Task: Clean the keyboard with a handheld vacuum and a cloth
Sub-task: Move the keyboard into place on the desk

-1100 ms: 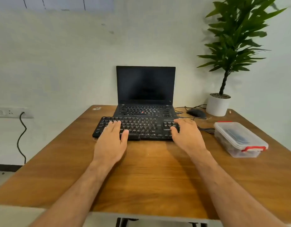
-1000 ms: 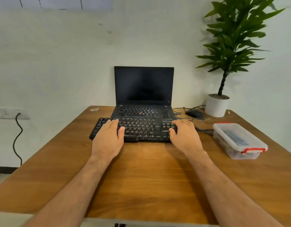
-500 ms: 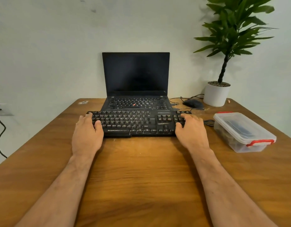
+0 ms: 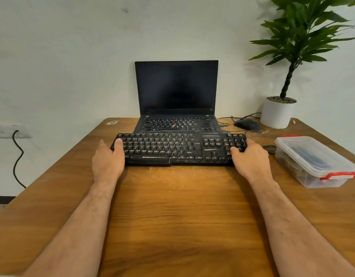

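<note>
Your left hand (image 4: 107, 161) grips the left end of the black Zebronics keyboard (image 4: 176, 149), thumb over the keys, the other fingers hidden. Your right hand (image 4: 251, 159) holds the right end the same way. The keyboard lies on the wooden table (image 4: 182, 216), just in front of the open laptop (image 4: 176, 96). A clear lidded container (image 4: 316, 160) sits to the right, near the mouse (image 4: 246, 124) and potted plant (image 4: 288, 66).

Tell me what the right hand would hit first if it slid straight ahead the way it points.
Probably the mouse, just beyond the keyboard end that the right hand grips; depth is uncertain.
</note>
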